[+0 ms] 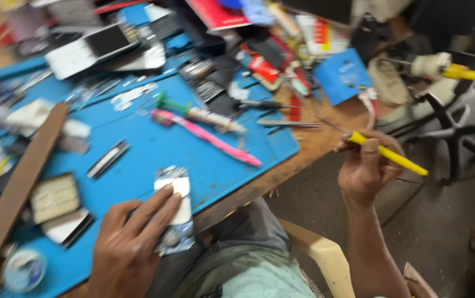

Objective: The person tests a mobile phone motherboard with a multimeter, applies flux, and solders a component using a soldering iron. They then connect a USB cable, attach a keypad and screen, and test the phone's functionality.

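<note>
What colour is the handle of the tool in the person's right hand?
Yellow; the tool in the right hand shows best in the head view.

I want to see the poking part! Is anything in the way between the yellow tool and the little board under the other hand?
Nothing visible does. The yellow tool in the right hand is off the table; the left hand holds the small board.

Two hands work here: the left hand (132, 243) and the right hand (367, 165). One yellow-handled tool (389, 154), one circuit board (174, 212), two toothbrushes (pink (207, 137), green (199, 113)), one blue mat (149, 160).
</note>
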The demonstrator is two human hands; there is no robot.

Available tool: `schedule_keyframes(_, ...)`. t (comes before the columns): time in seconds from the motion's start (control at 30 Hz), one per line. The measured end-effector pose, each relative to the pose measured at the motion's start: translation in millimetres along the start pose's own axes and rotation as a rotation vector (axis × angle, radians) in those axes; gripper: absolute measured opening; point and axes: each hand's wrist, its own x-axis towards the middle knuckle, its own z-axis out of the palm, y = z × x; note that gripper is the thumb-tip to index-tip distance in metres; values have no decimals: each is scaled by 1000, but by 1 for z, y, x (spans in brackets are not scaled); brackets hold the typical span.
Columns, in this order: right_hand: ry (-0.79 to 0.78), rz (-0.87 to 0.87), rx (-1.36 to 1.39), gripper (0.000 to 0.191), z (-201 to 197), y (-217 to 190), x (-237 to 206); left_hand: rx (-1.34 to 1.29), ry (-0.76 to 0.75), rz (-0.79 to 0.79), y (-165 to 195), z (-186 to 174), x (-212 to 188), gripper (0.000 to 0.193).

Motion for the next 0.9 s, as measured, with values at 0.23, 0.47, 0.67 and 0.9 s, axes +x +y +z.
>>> schedule_keyframes(0.23,-31,38,-200,20,-53,6,-7,63,-39,-79,4,13,-5,68)
schedule_keyframes(0.47,59,-60,-143,18,-89,20,17,115,-103,83,-27,24,-9,70)
schedule_keyframes(0.67,39,-163,-371,20,-116,15,26,157,-131,177,-68,44,-22,52)
schedule_keyframes(0.9,62,-106,-630,17,-142,9,20,205,-242,311,-129,68,-22,49)
